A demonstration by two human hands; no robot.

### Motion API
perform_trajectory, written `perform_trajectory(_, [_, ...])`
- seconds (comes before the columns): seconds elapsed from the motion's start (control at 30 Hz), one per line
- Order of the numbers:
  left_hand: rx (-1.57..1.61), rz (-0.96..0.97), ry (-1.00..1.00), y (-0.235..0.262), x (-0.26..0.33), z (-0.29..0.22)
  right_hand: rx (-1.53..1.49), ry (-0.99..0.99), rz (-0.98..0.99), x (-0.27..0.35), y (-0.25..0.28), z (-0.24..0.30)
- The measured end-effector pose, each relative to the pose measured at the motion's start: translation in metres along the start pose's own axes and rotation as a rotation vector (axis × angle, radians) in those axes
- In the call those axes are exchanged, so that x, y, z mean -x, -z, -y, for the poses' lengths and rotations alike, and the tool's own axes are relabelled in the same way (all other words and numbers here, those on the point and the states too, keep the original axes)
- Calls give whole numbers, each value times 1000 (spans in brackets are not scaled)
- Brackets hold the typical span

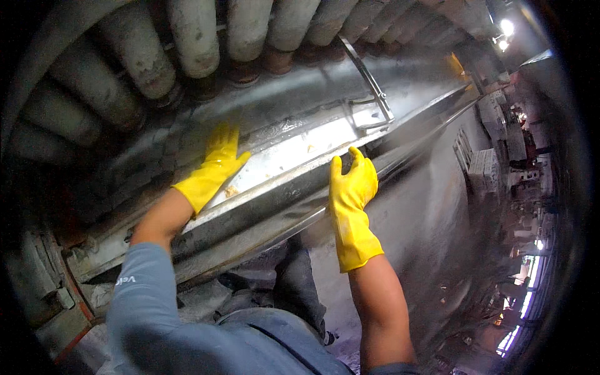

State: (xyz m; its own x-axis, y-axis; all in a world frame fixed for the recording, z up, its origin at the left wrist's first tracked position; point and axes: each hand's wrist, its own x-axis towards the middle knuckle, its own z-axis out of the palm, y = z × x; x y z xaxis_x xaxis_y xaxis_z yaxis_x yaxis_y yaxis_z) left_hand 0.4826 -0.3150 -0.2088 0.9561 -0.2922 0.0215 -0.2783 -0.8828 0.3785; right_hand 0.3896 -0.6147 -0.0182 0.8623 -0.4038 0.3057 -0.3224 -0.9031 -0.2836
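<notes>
My left hand (215, 164), in a yellow rubber glove, lies with its fingers stretched out against the wet, shiny sloping surface (275, 131) of a long metal trough. Just below its thumb runs a pale, brightly lit strip (294, 153) with small orange-brown bits on it. The right hand (355, 181), gloved the same way, hovers at the trough's near rim (281, 182). Its thumb and forefinger are apart and the other fingers are partly curled; nothing shows between them. Whether it touches the rim I cannot tell. Beyond it a metal bracket with a long bar (367, 78) rests across the trough.
A row of thick grey cylinders (194, 37) overhangs the trough's far side. In front runs a rounded metal rail (294, 226). Pale floor (406, 212) spreads to the right, with stacked pale blocks (484, 172) farther off. A bright lamp (506, 27) shines at top right.
</notes>
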Motion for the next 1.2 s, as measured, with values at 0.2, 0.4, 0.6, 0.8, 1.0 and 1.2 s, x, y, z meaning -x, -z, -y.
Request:
perform_trajectory(0.2, [-88, 300, 122, 40, 25, -14, 9, 24, -45, 1, -8, -9])
perform_trajectory(0.4, [-143, 270, 167, 33, 17, -37, 20, 31, -83, -2, -13, -11])
perform_trajectory(0.6, [-33, 227, 168, 44, 39, -21, 57, -10, -24, -7, -14, -9])
perform_trajectory(0.8, [218, 231, 4, 136, 136, 8, 50, -10, 1, -5, -10, -7])
perform_trajectory(1.0, [194, 283, 110, 253, 260, 12, 88, -55, 121, -10, 1, -9])
perform_trajectory(1.2, [108, 50, 526, 300, 410, 49, 29, -26, 211, -10, 21, 6])
